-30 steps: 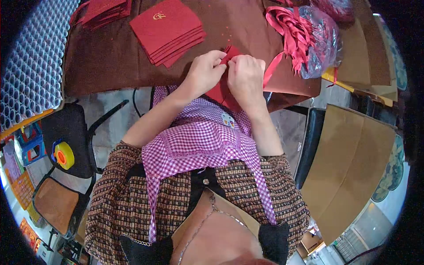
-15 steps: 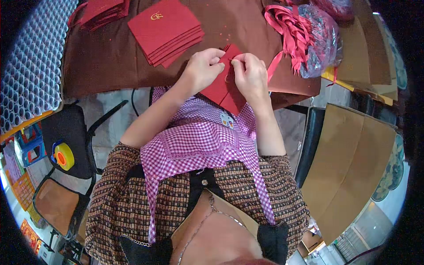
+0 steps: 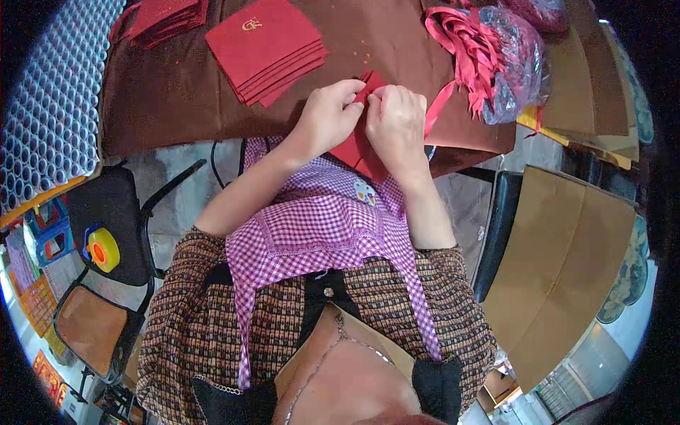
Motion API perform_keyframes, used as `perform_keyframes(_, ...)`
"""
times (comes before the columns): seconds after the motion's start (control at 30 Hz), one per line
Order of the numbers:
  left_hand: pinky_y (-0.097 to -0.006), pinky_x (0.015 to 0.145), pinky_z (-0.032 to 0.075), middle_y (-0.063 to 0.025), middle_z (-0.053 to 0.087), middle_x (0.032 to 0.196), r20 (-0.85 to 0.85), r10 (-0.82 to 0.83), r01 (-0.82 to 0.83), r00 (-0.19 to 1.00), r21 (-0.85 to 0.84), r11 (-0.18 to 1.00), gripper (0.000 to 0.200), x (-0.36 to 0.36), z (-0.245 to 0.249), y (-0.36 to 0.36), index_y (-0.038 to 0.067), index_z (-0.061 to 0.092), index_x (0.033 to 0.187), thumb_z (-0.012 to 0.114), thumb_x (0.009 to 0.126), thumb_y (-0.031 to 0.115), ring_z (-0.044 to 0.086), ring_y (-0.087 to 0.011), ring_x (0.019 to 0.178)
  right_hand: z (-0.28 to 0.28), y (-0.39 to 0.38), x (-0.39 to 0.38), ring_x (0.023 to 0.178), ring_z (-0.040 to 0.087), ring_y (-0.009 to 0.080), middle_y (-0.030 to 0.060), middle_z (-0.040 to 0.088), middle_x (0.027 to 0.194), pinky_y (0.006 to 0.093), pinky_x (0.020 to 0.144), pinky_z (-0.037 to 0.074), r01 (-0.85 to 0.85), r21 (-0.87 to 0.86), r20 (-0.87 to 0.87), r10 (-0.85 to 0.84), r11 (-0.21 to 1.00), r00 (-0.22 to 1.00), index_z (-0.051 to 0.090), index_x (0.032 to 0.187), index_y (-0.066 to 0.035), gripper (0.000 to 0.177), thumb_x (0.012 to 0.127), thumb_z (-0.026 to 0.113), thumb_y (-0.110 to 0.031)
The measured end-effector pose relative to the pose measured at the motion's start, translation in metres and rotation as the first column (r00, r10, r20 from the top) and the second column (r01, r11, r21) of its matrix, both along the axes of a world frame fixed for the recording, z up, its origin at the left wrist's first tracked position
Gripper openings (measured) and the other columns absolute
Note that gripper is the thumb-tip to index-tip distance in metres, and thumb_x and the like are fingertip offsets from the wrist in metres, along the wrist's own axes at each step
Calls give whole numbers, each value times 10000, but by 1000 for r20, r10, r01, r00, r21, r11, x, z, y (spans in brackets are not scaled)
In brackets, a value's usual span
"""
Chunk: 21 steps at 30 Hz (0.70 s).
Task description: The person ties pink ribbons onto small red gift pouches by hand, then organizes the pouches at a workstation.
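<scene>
A flat, folded red card piece (image 3: pixel 356 152) lies at the near table edge, partly over the checked apron. My left hand (image 3: pixel 327 119) pinches near its upper left edge, thumb and forefinger together. Close beside it, my right hand (image 3: pixel 398 127) is bent over the upper right part, with its thumb and forefinger also pinched. Whatever small thing sits between the fingertips is hidden. Left of my hands lies a stack of red cards (image 3: pixel 263 35) with a gold emblem on top. A bundle of red ribbons (image 3: pixel 464 42) rests to the right, one strand trailing toward my right hand.
Another red stack (image 3: pixel 166 21) sits at the far left of the brown tablecloth (image 3: pixel 177 99). Clear plastic bags (image 3: pixel 520 57) lie by the ribbons. Chairs stand on both sides, one holding a yellow tape roll (image 3: pixel 104 249). Cardboard (image 3: pixel 559 276) leans at right.
My right hand has shifted slightly left, nearer to my left hand, and its back now covers more of the red card piece. The stacks and ribbons have stayed put.
</scene>
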State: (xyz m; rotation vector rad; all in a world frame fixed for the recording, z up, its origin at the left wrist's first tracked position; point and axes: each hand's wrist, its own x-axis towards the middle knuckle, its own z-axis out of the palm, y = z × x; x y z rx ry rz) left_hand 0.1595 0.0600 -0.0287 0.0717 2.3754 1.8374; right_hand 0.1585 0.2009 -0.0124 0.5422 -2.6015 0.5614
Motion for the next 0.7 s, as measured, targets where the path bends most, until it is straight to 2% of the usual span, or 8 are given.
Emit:
perform_keyframes(0.13, -291, 815, 504, -167, 669, 995, -102, -66, 58, 993, -88, 994, 354, 1, 12, 1, -59, 549, 1169, 575, 832, 46, 642, -189, 929, -5, 0, -3, 747, 578, 300, 128, 595, 764, 417, 712, 400, -10, -73, 51, 14, 997, 999, 562, 796, -28, 64, 783, 612, -66)
perform_keyframes(0.2, -273, 743, 506, -113, 669, 910, 22, -79, 80, 997, -56, 995, 347, -2, 18, -4, -53, 556, 1167, 573, 835, 49, 632, -148, 817, -4, 3, -5, 766, 581, 297, 135, 595, 769, 418, 728, 398, -9, -122, 100, 22, 992, 995, 560, 798, -25, 75, 795, 602, -87)
perform_keyframes(0.27, -253, 686, 486, -57, 637, 851, 8, -82, 82, 997, -22, 996, 341, -12, 5, -13, -47, 560, 1172, 558, 843, 42, 579, -102, 745, 3, 6, -7, 761, 607, 314, 136, 636, 796, 411, 733, 441, -24, -308, 181, 83, 951, 980, 579, 792, -9, 94, 797, 632, -85)
perform_keyframes(0.33, -230, 670, 466, -23, 615, 834, 158, -273, 240, 949, 200, 950, 326, -24, 2, -26, -41, 562, 1176, 542, 863, 48, 546, -76, 742, 3, 9, -9, 784, 616, 326, 142, 650, 819, 397, 736, 463, -46, -275, 169, 95, 960, 981, 596, 832, -4, 90, 809, 620, -87)
perform_keyframes(0.4, -276, 620, 479, -83, 616, 740, 190, -228, 179, 955, 243, 953, 310, -26, -10, -25, -13, 601, 1135, 515, 845, 55, 536, -95, 641, 5, 10, -9, 766, 618, 331, 149, 651, 814, 388, 708, 474, -99, -247, 159, 141, 964, 977, 605, 862, 2, 83, 815, 599, -66)
perform_keyframes(0.47, -270, 617, 474, -75, 617, 729, 7, -191, 191, 982, 54, 980, 302, -28, -22, -23, 24, 617, 1131, 512, 850, 60, 537, -86, 642, -1, 10, -11, 771, 622, 333, 153, 652, 821, 390, 707, 481, -97, -246, 184, 145, 964, 972, 604, 882, 4, 94, 816, 591, -61)
perform_keyframes(0.6, -301, 645, 486, -121, 647, 769, 90, -203, 203, 975, 6, 979, 282, -30, -26, -20, 55, 629, 1118, 533, 853, 77, 576, -133, 657, -9, 9, -17, 814, 638, 317, 164, 653, 834, 383, 733, 494, -40, -363, 333, 169, 931, 927, 595, 927, 4, 129, 810, 573, -48)
perform_keyframes(0.7, -298, 725, 510, -129, 684, 929, -34, -211, 198, 977, -222, 955, 262, -29, -23, -16, 17, 619, 1104, 575, 853, 77, 649, -182, 789, -19, 12, -25, 816, 649, 252, 148, 651, 849, 348, 739, 500, -30, -412, 386, 204, 911, 900, 559, 992, 1, 179, 814, 552, -19)
